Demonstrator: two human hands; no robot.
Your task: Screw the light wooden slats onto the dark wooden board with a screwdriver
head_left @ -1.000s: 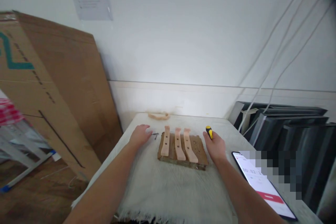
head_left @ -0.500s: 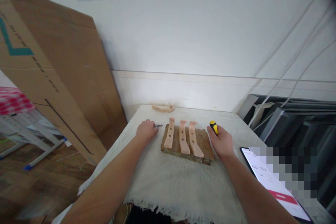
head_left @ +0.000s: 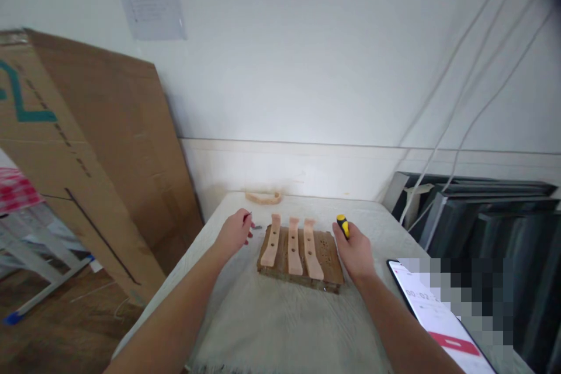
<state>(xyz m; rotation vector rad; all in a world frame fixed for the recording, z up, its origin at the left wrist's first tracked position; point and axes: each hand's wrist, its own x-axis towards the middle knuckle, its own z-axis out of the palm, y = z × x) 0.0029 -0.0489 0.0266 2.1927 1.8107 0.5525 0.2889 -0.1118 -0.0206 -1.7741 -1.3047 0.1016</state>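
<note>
My right hand is wrapped round a screwdriver with a yellow-and-black handle, just right of a brown wooden board. Three pale wooden pieces, a left one, a middle one and a right one, lie side by side across the board, each with two dark holes. Left of the board, my left hand is raised slightly with thumb and fingertips pinched on a thin dark piece, possibly a screw. Beside its fingers lie small dark metal bits on the cloth.
A pale curved wooden piece lies at the table's back edge by the wall. On the right of the white cloth is a phone showing a timer. A large cardboard box stands left; dark panels lean right.
My left hand has lifted off the cloth with a thin piece in its fingertips, leaving dark bits behind. My right hand keeps the screwdriver. The whole view has tilted up a little.
</note>
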